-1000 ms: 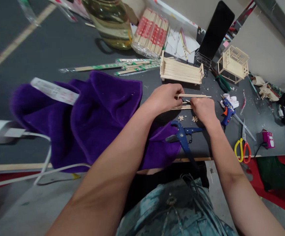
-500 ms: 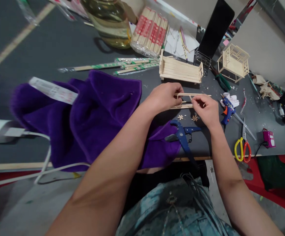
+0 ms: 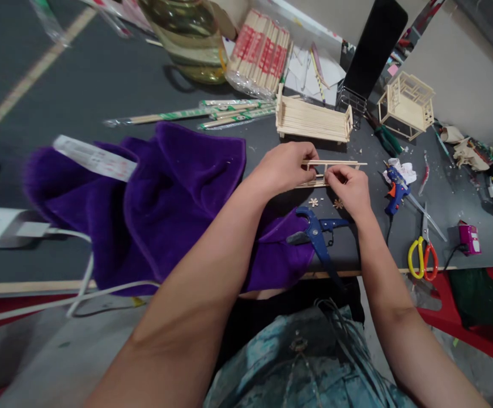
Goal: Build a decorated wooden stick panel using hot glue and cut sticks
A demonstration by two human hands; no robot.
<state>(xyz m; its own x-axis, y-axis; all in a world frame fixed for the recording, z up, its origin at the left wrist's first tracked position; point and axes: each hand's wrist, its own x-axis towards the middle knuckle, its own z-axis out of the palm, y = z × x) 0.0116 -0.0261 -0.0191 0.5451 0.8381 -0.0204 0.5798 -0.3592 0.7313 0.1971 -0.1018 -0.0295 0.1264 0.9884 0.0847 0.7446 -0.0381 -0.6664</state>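
Observation:
A small wooden stick frame (image 3: 340,162) lies between my hands, made of long thin sticks joined by short uprights. My left hand (image 3: 291,164) is closed on its left end, the fingertips curled around the sticks. With thumb and fingers pinched, my right hand (image 3: 348,184) is at the frame's middle; what it grips is hidden by the fingers. Just below lie two small flower-shaped wooden pieces, a pale one (image 3: 313,202) and a browner one (image 3: 338,203). Blue-handled cutters (image 3: 314,231) rest partly on a purple cloth (image 3: 178,198) nearer my body.
Behind the hands stands a miniature wooden bench (image 3: 312,120), with a small stick-built model (image 3: 408,105) farther right. A blue glue gun (image 3: 396,190), scissors (image 3: 423,249) and a purple box (image 3: 468,238) lie to the right. Bundled chopsticks (image 3: 259,51) and a large jar (image 3: 191,45) stand at the back.
My right hand has shifted left along the frame, uncovering more of its right end and a short upright there. My left hand stays in place.

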